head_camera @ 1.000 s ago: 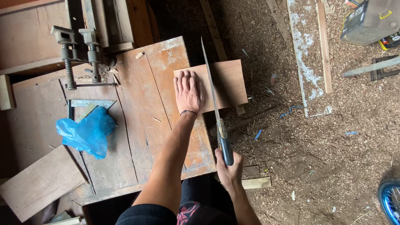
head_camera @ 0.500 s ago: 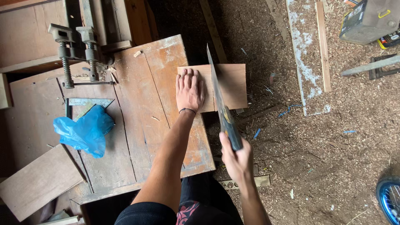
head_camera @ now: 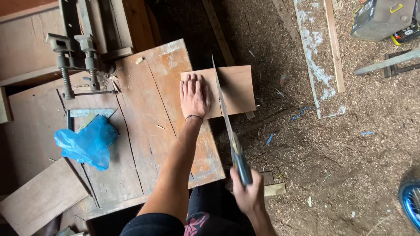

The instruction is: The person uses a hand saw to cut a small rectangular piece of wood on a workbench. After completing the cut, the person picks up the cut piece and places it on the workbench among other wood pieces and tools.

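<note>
My left hand (head_camera: pixel 193 96) lies flat, fingers together, on a thin brown board (head_camera: pixel 236 89) that overhangs the right edge of the worn wooden workbench (head_camera: pixel 144 126). My right hand (head_camera: pixel 247 195) grips the dark handle of a hand saw (head_camera: pixel 224 114). The saw's blade runs from the handle up across the board, just right of my left hand, with its tip past the board's far edge.
Two metal clamps (head_camera: pixel 74 61) stand at the bench's back left. A blue plastic bag (head_camera: pixel 87 142) and a metal square (head_camera: pixel 89 113) lie on the left. Sawdust covers the floor, with planks (head_camera: pixel 317 52), a toolbox (head_camera: pixel 380 17), a wood offcut (head_camera: pixel 273 189) and a blue wheel (head_camera: pixel 411 203).
The saw and my right hand went forward along the cut and then drew back towards me. My left hand stayed pressed on the board.
</note>
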